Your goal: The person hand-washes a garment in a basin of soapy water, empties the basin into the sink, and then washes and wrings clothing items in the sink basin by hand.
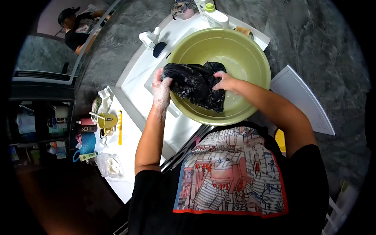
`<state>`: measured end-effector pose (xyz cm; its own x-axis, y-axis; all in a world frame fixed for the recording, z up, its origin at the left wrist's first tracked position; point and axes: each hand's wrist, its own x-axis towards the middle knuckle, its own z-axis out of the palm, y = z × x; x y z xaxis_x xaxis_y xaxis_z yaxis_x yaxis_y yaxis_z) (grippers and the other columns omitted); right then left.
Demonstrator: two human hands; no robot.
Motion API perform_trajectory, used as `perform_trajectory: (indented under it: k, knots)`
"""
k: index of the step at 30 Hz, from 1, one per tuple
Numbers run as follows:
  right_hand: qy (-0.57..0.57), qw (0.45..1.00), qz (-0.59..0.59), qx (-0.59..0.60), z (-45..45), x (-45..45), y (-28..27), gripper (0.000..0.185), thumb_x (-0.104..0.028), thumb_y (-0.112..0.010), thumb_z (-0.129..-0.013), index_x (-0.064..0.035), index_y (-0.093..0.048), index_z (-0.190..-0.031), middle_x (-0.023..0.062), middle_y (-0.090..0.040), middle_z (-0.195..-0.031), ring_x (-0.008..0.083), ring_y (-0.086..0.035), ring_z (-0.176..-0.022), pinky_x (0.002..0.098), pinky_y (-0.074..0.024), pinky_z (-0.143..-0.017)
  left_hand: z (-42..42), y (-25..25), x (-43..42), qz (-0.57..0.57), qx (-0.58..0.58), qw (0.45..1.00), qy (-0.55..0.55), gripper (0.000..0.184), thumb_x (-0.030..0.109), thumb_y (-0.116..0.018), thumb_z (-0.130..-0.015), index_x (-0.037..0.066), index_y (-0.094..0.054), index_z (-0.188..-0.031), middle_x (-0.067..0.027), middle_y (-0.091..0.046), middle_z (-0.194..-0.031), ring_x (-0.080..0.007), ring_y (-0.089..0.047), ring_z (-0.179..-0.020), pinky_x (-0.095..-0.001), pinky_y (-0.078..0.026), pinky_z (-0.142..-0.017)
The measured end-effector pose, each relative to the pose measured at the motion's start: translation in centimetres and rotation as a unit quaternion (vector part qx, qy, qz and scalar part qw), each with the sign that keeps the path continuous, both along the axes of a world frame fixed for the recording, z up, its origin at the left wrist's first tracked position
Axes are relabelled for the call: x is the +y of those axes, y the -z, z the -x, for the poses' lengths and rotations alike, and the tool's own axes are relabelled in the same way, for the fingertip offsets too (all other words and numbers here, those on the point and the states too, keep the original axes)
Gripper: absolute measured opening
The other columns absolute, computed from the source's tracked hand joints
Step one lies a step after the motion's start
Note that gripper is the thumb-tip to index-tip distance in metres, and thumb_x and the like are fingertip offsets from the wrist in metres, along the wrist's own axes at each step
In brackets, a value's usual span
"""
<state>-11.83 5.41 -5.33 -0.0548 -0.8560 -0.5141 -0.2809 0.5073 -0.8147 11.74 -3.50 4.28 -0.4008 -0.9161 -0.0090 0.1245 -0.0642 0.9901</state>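
Note:
A dark, wet piece of cloth with white suds on it is stretched between my hands over a green plastic basin. My left hand, foamy to the wrist, is closed around the cloth's left end at the basin's left rim. My right hand grips the cloth's right side inside the basin. Its fingertips are partly sunk in the folds. Some cloudy, soapy water shows at the bottom of the basin.
The basin stands on a white counter. Behind it are a green-capped bottle and a pink container with cloth. To the left lie a yellow brush, a yellow cup and a plastic bag. A mirror hangs upper left.

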Motion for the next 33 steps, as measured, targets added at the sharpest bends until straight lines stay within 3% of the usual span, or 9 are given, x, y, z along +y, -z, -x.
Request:
perform_trajectory:
  k: [10,13,15,20,22,25,29,30,33]
  knots:
    - [0.258,0.807,0.192,-0.495,12.9,1.5,-14.9,0.039,-0.013,-0.059,-0.087,-0.0084,-0.05,-0.125,0.0102,-0.058,-0.116,0.0207,-0.058,-0.104,0.0349,-0.0503,-0.091,0.2,-1.9,0.2,-0.079,-0.106,0.99,0.053,0.032,-0.002,-0.052,-0.07,0.0,-0.058,-0.102,-0.0061,-0.063,-0.088,-0.0139,-0.058,-0.078,-0.0259,-0.048,-0.073]
    - [0.009,0.992,0.124,-0.027,9.7,3.9,-16.3,0.07,-0.022,-0.072,-0.076,-0.0079,-0.039,-0.136,0.0144,-0.054,-0.122,0.0244,-0.057,-0.108,0.0362,-0.0465,-0.094,0.7,-2.9,0.0,0.009,-0.277,0.954,0.113,0.03,0.008,-0.065,-0.075,0.0,-0.062,-0.104,-0.0061,-0.065,-0.088,-0.012,-0.059,-0.08,-0.0253,-0.048,-0.075]
    - [-0.222,0.925,0.13,0.278,7.9,5.0,-13.5,0.079,-0.031,-0.078,-0.067,-0.0051,-0.044,-0.133,0.0192,-0.056,-0.12,0.0333,-0.051,-0.114,0.0393,-0.036,-0.103,1.1,-3.0,-0.4,-0.072,-0.199,0.969,0.13,0.025,0.017,-0.068,-0.081,0.0,-0.063,-0.099,-0.0044,-0.065,-0.084,-0.0119,-0.06,-0.079,-0.0253,-0.048,-0.075]
    - [-0.202,0.936,0.099,0.271,8.7,3.8,-8.4,0.061,-0.033,-0.07,-0.076,0.0033,-0.052,-0.122,0.021,-0.055,-0.118,0.0305,-0.055,-0.107,0.0358,-0.0416,-0.097,1.5,-2.0,-0.6,-0.165,0.037,0.976,0.136,0.034,0.022,-0.06,-0.09,0.002,-0.053,-0.116,-0.0086,-0.062,-0.105,-0.0177,-0.061,-0.092,-0.0311,-0.05,-0.084]
    - [0.153,0.945,0.183,-0.224,8.6,2.2,-9.1,0.059,-0.031,-0.069,-0.076,0.0012,-0.049,-0.122,0.0141,-0.059,-0.112,0.0261,-0.057,-0.104,0.0368,-0.0448,-0.092,1.8,-0.2,-0.9,-0.225,0.117,0.96,0.121,0.038,0.026,-0.06,-0.089,0.003,-0.052,-0.119,-0.0097,-0.061,-0.109,-0.0204,-0.06,-0.098,-0.0341,-0.048,-0.089]
    - [0.199,0.809,0.249,-0.494,6.3,-0.5,-8.8,0.038,-0.014,-0.061,-0.075,-0.0032,-0.053,-0.111,0.0066,-0.062,-0.1,0.018,-0.06,-0.093,0.0301,-0.0491,-0.083,4.0,1.0,0.4,-0.358,0.294,0.876,0.131,0.052,0.039,-0.059,-0.088,0.006,-0.048,-0.127,-0.0134,-0.055,-0.125,-0.0268,-0.051,-0.116,-0.0414,-0.037,-0.104]
    - [0.166,0.894,0.416,0.028,-2.7,-2.5,-6.6,0.026,-0.013,-0.064,-0.07,-0.013,-0.06,-0.095,0.0065,-0.062,-0.087,0.0229,-0.061,-0.083,0.0359,-0.0482,-0.074,8.2,6.6,-1.1,-0.34,0.267,0.9,0.055,0.044,0.037,-0.054,-0.091,0.003,-0.053,-0.117,-0.0158,-0.056,-0.119,-0.0271,-0.052,-0.113,-0.0445,-0.039,-0.1]
    - [0.107,0.862,0.476,0.136,-5.5,-1.5,-7.9,0.022,-0.013,-0.062,-0.071,-0.0132,-0.061,-0.092,0.006,-0.061,-0.086,0.024,-0.059,-0.081,0.0356,-0.0473,-0.073,7.0,11.3,-3.4,-0.306,0.285,0.882,0.216,0.03,0.03,-0.049,-0.093,0.006,-0.058,-0.108,-0.0137,-0.061,-0.107,-0.0234,-0.058,-0.102,-0.0386,-0.046,-0.091]
    - [-0.053,0.758,0.556,0.336,-7.8,-0.1,-8.4,0.015,-0.02,-0.066,-0.07,-0.014,-0.062,-0.083,0.0042,-0.058,-0.078,0.0252,-0.056,-0.074,0.036,-0.0458,-0.068,9.0,6.2,2.0,-0.29,0.308,0.897,0.129,0.023,0.028,-0.052,-0.09,0.01,-0.06,-0.103,-0.0074,-0.063,-0.1,-0.0183,-0.059,-0.098,-0.0354,-0.049,-0.087]
